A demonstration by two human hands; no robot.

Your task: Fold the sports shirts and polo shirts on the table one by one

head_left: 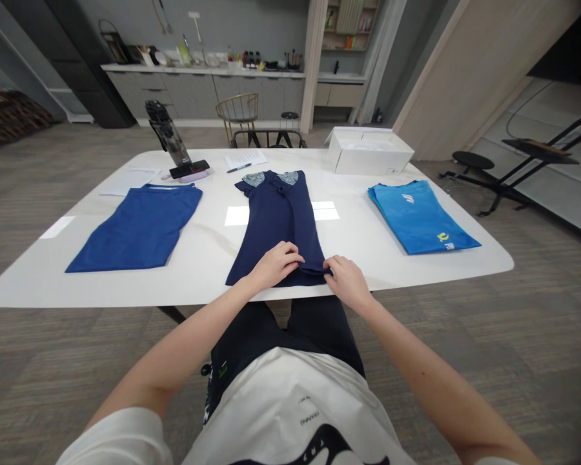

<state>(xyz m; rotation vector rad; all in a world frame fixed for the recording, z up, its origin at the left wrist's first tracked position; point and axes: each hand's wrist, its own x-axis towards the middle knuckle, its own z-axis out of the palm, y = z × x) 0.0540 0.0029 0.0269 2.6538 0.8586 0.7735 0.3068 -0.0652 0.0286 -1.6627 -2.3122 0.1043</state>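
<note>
A navy T-shirt (271,226) with patterned grey-blue shoulder patches lies lengthwise on the white table before me. Its right side is folded over toward the middle, and one short sleeve sticks out at the far left. My left hand (277,263) rests over the lower part, fingertips closed on the edge of the folded flap. At the bottom right corner, my right hand (347,279) pinches the hem between thumb and fingers. The fingertips of both hands are partly hidden by cloth and knuckles.
A folded blue garment (135,226) lies left, a folded bright-blue shirt (419,216) right. Toward the back stand a black handheld vacuum (174,139), a paper sheet (246,157) with a pen (239,168), and a white box (370,152). The table's near edge (198,305) is close to my body.
</note>
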